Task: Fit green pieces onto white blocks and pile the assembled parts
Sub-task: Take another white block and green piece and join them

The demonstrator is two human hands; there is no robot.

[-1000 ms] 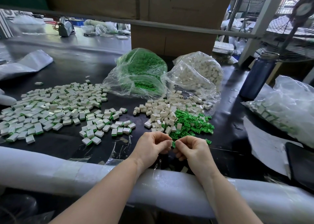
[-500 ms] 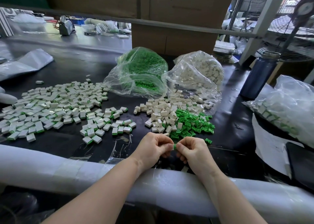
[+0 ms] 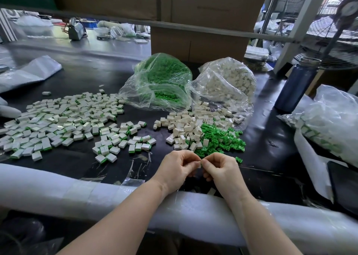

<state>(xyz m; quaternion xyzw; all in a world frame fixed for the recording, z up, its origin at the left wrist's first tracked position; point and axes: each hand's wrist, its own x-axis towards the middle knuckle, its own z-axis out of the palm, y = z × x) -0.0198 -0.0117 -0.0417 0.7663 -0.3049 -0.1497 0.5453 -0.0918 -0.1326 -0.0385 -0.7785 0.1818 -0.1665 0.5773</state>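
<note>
Black bench top stretched before me, finished parts piled left, loose white blocks and green pieces within reach. My left hand and right hand pinched one small part together, fingertips hiding most of it.

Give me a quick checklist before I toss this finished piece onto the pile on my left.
1. Both hands on the part: left hand and right hand pinch it: ok.
2. Green piece fully seated in the white block: cannot tell, fingers hide it.
3. Finished pile in view to the left: ok.
4. Loose white blocks ahead: ok.
5. Loose green pieces ahead: ok.
</note>
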